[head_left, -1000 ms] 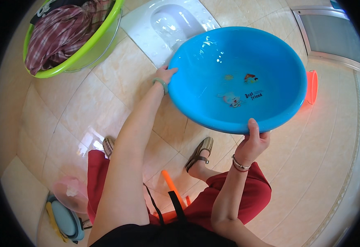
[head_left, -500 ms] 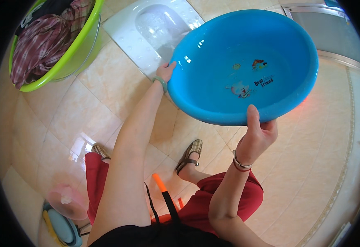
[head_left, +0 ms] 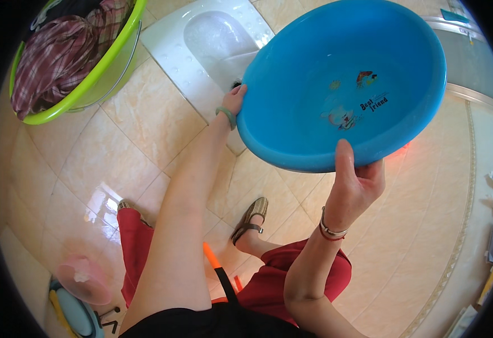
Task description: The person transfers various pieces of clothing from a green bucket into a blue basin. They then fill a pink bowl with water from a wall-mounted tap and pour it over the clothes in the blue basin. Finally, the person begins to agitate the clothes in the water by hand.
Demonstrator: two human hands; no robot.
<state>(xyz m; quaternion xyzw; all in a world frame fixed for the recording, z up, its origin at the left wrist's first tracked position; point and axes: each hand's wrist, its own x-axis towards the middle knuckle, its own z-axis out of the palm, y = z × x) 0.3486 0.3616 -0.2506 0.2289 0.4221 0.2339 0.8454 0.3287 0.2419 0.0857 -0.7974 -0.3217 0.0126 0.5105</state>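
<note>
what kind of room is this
Most likely a bathroom: a white ceramic squat toilet is set into the glossy beige tiled floor, and a wide, round blue plastic basin is held nearby.

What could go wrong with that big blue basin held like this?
The blue basin might tip or slip: the left grip is on its left edge and the right grip on its near edge, with no hand on the far side. A shoe could slide, since the floor tiles look glossy; whether wet, I can't tell.
</note>
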